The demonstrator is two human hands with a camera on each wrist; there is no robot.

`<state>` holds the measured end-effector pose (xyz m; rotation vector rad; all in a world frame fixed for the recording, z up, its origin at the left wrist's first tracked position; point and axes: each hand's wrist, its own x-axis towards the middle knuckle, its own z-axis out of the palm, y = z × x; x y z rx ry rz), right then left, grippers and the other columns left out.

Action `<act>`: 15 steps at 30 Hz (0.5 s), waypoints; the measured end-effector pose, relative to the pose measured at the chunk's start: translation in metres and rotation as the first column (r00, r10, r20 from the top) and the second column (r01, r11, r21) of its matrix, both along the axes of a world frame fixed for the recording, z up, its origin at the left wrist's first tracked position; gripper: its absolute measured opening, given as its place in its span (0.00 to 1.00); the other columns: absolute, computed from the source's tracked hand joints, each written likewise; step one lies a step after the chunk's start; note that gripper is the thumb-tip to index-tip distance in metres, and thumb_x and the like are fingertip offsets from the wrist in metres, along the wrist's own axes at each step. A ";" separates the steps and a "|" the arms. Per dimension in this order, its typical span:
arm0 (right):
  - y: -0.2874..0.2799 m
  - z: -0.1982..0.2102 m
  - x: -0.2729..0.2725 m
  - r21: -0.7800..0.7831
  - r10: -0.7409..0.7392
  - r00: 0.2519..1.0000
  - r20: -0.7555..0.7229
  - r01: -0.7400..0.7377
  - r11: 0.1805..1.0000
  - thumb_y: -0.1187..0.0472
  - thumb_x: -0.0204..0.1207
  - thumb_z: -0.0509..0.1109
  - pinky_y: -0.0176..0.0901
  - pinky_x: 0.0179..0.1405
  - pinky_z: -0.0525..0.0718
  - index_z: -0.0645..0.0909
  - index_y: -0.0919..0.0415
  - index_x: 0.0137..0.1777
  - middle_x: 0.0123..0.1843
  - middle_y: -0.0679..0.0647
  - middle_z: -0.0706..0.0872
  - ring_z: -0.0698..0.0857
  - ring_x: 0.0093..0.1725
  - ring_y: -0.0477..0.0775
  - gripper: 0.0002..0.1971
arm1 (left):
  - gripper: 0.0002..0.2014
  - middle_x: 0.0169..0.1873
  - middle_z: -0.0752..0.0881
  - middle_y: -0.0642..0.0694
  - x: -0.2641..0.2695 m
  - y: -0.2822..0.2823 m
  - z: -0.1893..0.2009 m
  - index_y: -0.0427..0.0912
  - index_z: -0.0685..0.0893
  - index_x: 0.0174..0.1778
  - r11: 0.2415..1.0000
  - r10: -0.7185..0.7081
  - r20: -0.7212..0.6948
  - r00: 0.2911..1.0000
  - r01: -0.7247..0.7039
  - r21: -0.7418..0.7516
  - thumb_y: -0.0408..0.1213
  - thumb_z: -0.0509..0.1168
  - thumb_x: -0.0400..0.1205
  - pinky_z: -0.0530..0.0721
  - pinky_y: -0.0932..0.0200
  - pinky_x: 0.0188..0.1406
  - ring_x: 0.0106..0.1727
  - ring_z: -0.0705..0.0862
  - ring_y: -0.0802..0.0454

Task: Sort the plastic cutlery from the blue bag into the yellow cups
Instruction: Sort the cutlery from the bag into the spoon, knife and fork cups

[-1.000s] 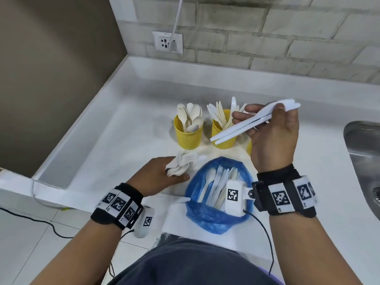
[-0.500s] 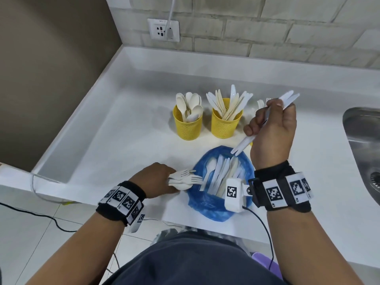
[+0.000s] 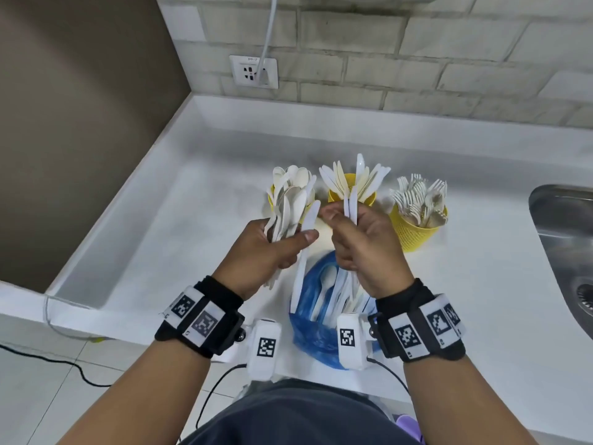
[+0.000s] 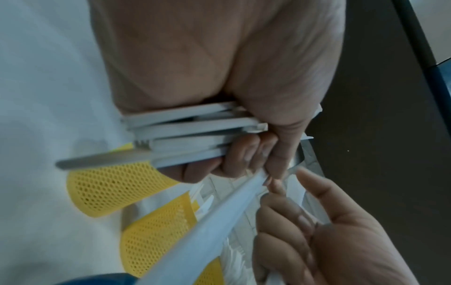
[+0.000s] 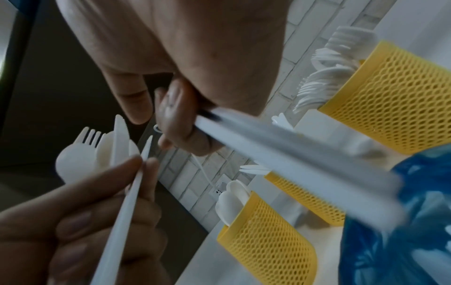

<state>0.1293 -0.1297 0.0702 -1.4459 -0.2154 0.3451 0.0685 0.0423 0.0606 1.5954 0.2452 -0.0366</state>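
Hands' fingers clamp cutlery, left hand (image 3: 266, 242) and right hand (image 3: 362, 248) masking two yellow cups (image 3: 414, 232).

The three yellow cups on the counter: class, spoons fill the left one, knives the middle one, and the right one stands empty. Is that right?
Not quite. The right yellow cup is not empty: the head view shows it full of white forks. The rest holds: spoons fill the left cup and knives the middle cup.
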 end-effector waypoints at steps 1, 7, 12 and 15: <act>0.001 0.001 -0.001 -0.018 0.022 0.998 0.053 -0.021 1.000 0.67 0.85 0.71 0.28 0.21 0.69 0.84 0.57 0.47 0.20 0.39 0.75 0.72 0.18 0.38 0.06 | 0.15 0.26 0.67 0.45 0.002 -0.002 0.001 0.32 0.79 0.36 1.000 -0.005 0.011 1.000 0.005 -0.012 0.36 0.75 0.83 0.67 0.53 0.33 0.29 0.64 0.47; 0.008 0.012 0.004 0.134 -0.112 0.991 0.073 0.101 0.986 0.69 0.86 0.69 0.34 0.18 0.66 0.80 0.60 0.47 0.21 0.43 0.71 0.66 0.17 0.42 0.07 | 0.05 0.29 0.75 0.45 0.005 -0.009 0.004 0.36 0.89 0.44 0.996 -0.009 0.043 0.999 0.013 -0.087 0.34 0.73 0.83 0.67 0.58 0.31 0.28 0.66 0.51; 0.006 0.018 0.013 0.303 -0.099 0.993 -0.070 0.116 0.946 0.67 0.90 0.63 0.33 0.21 0.57 0.70 0.56 0.44 0.25 0.49 0.61 0.58 0.19 0.45 0.12 | 0.11 0.22 0.71 0.54 0.008 -0.013 0.011 0.43 0.86 0.36 0.995 0.012 0.047 0.999 -0.007 -0.100 0.31 0.70 0.85 0.69 0.59 0.31 0.27 0.65 0.51; 0.012 0.019 0.012 0.318 -0.141 0.989 -0.042 0.147 0.937 0.66 0.91 0.61 0.33 0.20 0.61 0.69 0.58 0.46 0.27 0.52 0.61 0.59 0.20 0.45 0.10 | 0.08 0.21 0.73 0.53 0.009 -0.014 0.014 0.43 0.87 0.40 1.000 -0.009 0.084 0.996 0.010 -0.015 0.36 0.71 0.85 0.73 0.64 0.31 0.26 0.69 0.53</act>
